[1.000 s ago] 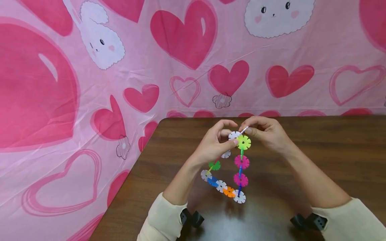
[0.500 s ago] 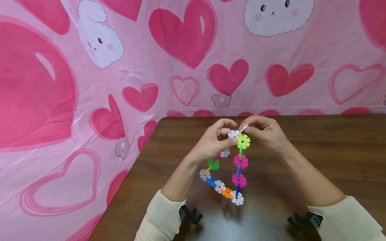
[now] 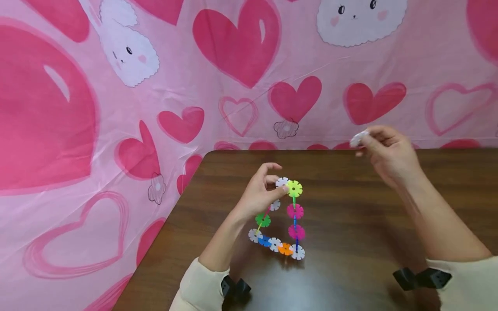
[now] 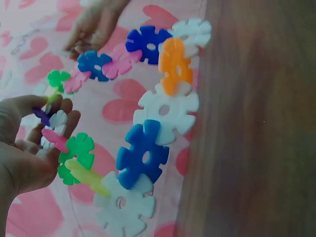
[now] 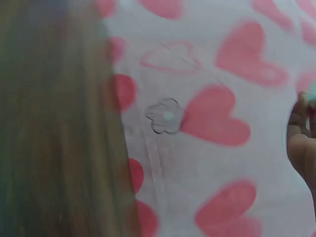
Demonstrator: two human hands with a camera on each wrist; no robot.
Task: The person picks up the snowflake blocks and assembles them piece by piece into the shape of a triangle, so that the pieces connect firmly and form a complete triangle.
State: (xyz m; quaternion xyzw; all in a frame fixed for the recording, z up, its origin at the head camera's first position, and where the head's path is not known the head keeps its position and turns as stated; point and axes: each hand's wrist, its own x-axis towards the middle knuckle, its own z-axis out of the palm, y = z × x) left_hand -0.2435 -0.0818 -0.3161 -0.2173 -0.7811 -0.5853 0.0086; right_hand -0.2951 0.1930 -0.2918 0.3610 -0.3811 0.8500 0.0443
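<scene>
My left hand [image 3: 258, 192] pinches the top of a chain of slotted snowflake discs [image 3: 296, 211], beside a yellow disc [image 3: 295, 188] and a white one. Pink, blue, orange, white and green discs hang below in a loop over the table. Up close in the left wrist view, the linked discs [image 4: 165, 111] curve away from the fingers, and a purple piece [image 4: 41, 116] shows near the thumb. Raised to the right, my right hand [image 3: 397, 160] pinches a loose white snowflake disc [image 3: 359, 138], apart from the chain. In the right wrist view that hand [image 5: 302, 148] is partly cut off.
A dark wooden table [image 3: 350, 224] lies under both hands. Behind it hangs a pink cloth [image 3: 241, 108] printed with hearts and white animal faces. Black wrist cameras [image 3: 422, 278] sit at the cream sleeves [image 3: 202, 285].
My right hand has moved up and right, away from the chain, with a white snowflake disc in its fingers. My left hand has shifted slightly left and down with the chain.
</scene>
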